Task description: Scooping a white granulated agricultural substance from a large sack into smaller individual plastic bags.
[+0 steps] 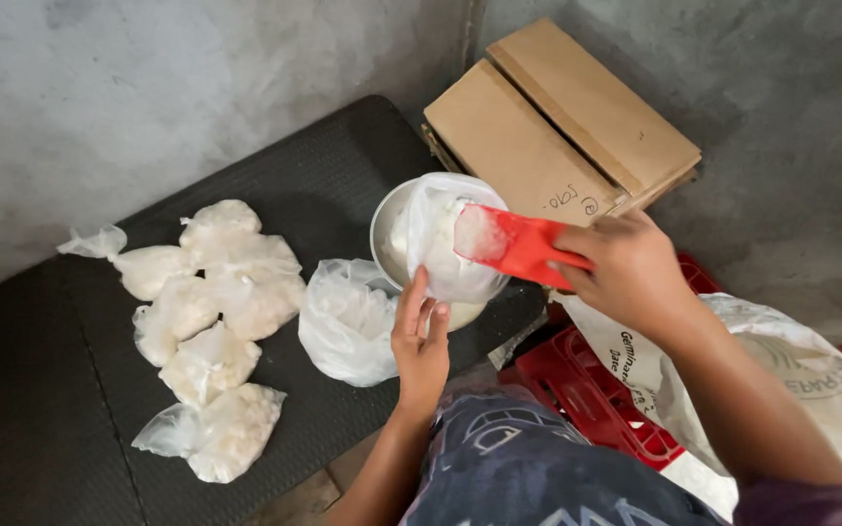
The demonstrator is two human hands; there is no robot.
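My right hand point(629, 274) grips a red scoop point(511, 244) whose tip, dusted with white powder, is inside the mouth of a clear plastic bag point(445, 239). That bag sits in a round metal bowl point(385, 222) on a dark textured mat point(333, 166). My left hand point(420, 338) holds the bag's near edge from below, fingers pointing up. The bag is partly filled with white powder.
Several filled, tied bags of white powder point(214, 321) lie on the mat at left. A bunched pile of empty clear bags point(343, 321) sits beside the bowl. A cardboard box point(557, 122) stands behind. A red crate point(596, 390) and a large white sack point(782, 365) are at right.
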